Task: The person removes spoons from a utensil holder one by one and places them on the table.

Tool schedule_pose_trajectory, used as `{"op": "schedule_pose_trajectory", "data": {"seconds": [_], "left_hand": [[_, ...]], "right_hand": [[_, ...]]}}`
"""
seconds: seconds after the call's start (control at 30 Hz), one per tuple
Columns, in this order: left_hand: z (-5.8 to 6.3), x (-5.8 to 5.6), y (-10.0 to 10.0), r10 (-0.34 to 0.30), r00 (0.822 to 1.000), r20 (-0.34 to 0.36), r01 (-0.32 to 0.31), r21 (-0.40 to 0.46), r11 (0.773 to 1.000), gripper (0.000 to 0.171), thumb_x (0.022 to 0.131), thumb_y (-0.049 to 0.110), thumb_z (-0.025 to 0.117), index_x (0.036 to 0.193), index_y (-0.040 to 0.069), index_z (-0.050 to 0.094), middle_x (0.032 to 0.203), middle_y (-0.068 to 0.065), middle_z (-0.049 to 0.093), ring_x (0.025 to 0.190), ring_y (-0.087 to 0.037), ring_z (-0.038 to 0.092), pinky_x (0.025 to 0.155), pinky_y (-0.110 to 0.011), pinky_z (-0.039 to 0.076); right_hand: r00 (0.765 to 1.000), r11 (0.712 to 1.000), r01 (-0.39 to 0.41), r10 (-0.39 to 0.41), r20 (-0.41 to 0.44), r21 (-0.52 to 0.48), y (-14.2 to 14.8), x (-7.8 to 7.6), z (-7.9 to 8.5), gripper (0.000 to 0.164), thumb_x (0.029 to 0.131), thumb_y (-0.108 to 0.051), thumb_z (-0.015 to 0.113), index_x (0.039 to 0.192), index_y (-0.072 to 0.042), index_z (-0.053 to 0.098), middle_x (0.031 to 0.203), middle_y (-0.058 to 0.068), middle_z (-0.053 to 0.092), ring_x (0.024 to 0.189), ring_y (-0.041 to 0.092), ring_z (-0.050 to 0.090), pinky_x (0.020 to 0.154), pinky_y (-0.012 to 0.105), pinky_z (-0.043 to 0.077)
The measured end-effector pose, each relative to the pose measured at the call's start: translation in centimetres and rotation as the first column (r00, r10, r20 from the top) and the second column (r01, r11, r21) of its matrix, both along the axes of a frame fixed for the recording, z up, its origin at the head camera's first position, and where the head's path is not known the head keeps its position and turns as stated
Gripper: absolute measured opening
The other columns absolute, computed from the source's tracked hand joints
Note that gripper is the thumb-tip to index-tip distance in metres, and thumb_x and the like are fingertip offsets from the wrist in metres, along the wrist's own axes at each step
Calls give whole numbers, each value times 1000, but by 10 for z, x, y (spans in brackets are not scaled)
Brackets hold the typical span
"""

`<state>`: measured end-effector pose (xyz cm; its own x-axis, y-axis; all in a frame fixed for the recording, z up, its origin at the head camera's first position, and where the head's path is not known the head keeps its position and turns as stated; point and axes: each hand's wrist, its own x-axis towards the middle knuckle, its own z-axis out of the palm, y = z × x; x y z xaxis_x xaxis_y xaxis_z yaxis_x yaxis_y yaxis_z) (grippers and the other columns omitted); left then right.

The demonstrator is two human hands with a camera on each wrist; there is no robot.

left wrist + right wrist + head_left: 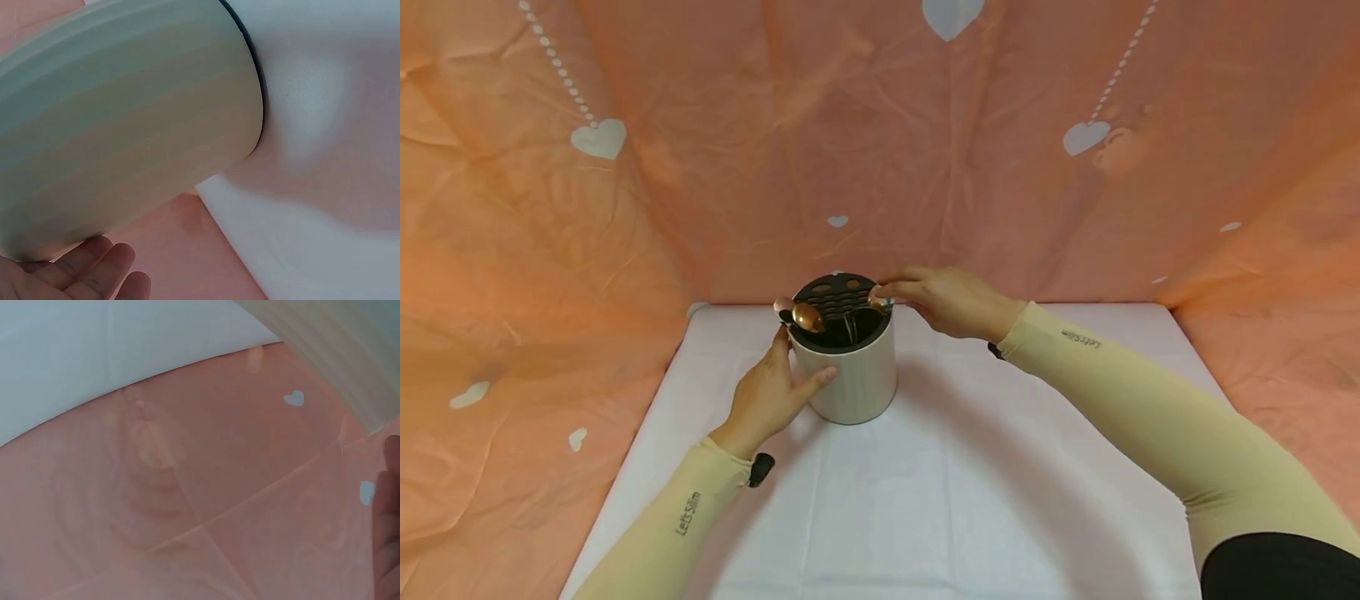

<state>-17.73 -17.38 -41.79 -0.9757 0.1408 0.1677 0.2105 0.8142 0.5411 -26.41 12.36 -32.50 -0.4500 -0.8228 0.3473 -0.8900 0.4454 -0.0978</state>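
Observation:
A white ribbed utensil holder (pixel 853 387) with a black slotted top (pixel 831 337) stands upright on the white-covered table. My left hand (pixel 771 400) rests against its left side, thumb straight across the front. In the left wrist view the relaxed fingers (pixel 103 269) lie along the holder's wall (pixel 137 125). Beside that hand, a copper-coloured spoon (pixel 808 317) and a pinkish spoon head (pixel 783 307) lean at the left rim. At the right rim my right hand (pixel 951 300) pinches another copper-coloured spoon (pixel 877 302) by its bowl. Thin metal handles show inside the opening.
An orange-pink cloth (pixel 880 167) with white hearts hangs behind the table and down both sides. The white table cover (pixel 880 517) extends in front of the holder. Round holes and wavy slots mark the back of the holder's top.

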Motion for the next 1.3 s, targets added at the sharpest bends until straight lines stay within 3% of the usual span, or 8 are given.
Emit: {"op": "schedule_pose_trajectory", "data": {"seconds": [0.17,0.33,0.6,0.77,1.1,1.3], "left_hand": [[1,0,1,3,1000,1,-3,-1,1000,108,89,70,57,160,9,4,147,-24,46,119,-45,56,87,-60,47],[0,0,1,1,1000,-8,-1,-2,1000,107,90,68,58,160,9,4,146,-24,46,119,-46,56,87,-60,47],[-1,2,-1,3,1000,-9,-3,-9,1000,107,90,68,58,161,9,2,147,-25,45,119,-46,56,87,-61,47],[0,1,-1,-3,1000,-10,3,-11,1000,107,90,69,57,161,11,1,147,-23,46,116,-46,58,83,-59,49],[2,0,1,-15,1000,-25,15,-10,1000,106,90,67,58,161,12,1,152,-20,40,117,-45,58,80,-59,49],[2,0,1,-9,1000,-25,9,-20,1000,107,90,67,58,161,12,-1,150,-21,43,117,-45,58,81,-59,49]], "right_hand": [[999,999,-5,3,-40,-46,-4,-2,-3,33,92,-1,71,121,-16,72,124,0,64,98,18,67,77,35,54],[998,996,-15,10,-58,-88,-6,-3,-5,19,92,-10,74,110,-16,75,112,-1,64,87,14,66,72,32,53],[998,990,-25,17,-61,-137,-9,0,-8,13,93,-13,73,106,-17,71,106,-3,63,88,11,66,73,31,53],[996,987,0,-14,-86,-163,-15,2,-8,9,95,-12,71,103,-16,69,99,-4,64,80,13,65,65,33,52],[983,969,5,-49,-175,-247,-21,3,3,7,95,-10,68,101,-14,68,97,-3,66,70,12,62,56,32,49],[971,946,8,-85,-224,-324,-21,2,19,9,96,-10,68,105,-13,69,94,1,65,67,13,60,55,33,49]]}}
